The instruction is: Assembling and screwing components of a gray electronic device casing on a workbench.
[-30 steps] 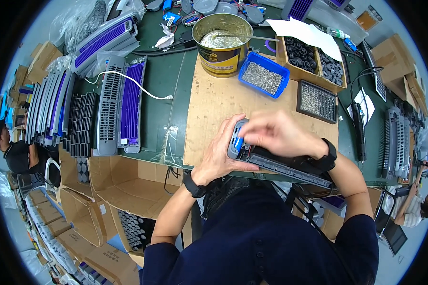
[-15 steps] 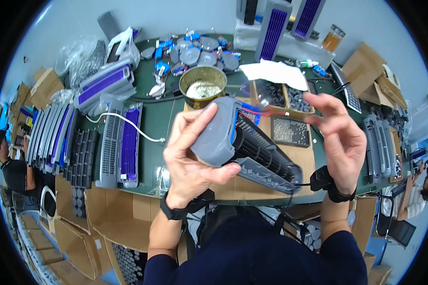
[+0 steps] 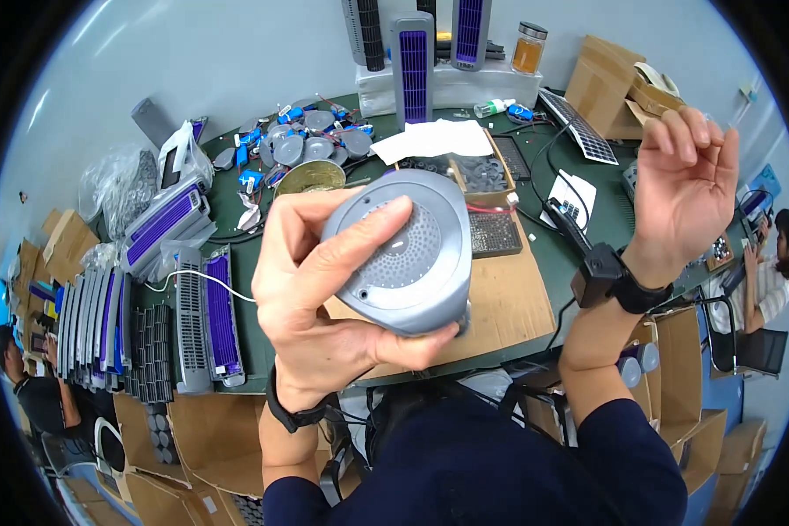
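In front of me my left hand (image 3: 316, 289) grips a grey tower fan (image 3: 434, 294), its rounded end turned up toward me. The thumb lies across that end, beside a ring of small holes, and the fingers wrap its far side. Most of the fan's long body is hidden behind the end. My right hand (image 3: 688, 193) is raised at the right, apart from the fan, with loosely bent fingers and nothing in it. Thin red wires (image 3: 491, 209) show just beyond the fan. Under it lies a sheet of cardboard (image 3: 508, 298) on the green table (image 3: 276, 342).
Past the fan are an olive metal bowl (image 3: 311, 177), a heap of round grey parts with blue pieces (image 3: 302, 140), a parts box (image 3: 484, 175) and a tray of screws (image 3: 495, 235). Fan housings (image 3: 96, 289) stand at the left. Cardboard boxes (image 3: 210, 430) sit below the table edge. Two other people work at the sides.
My left hand has tilted the fan so its end faces up toward me. My right hand has moved away to the right and up. The view has shifted too.
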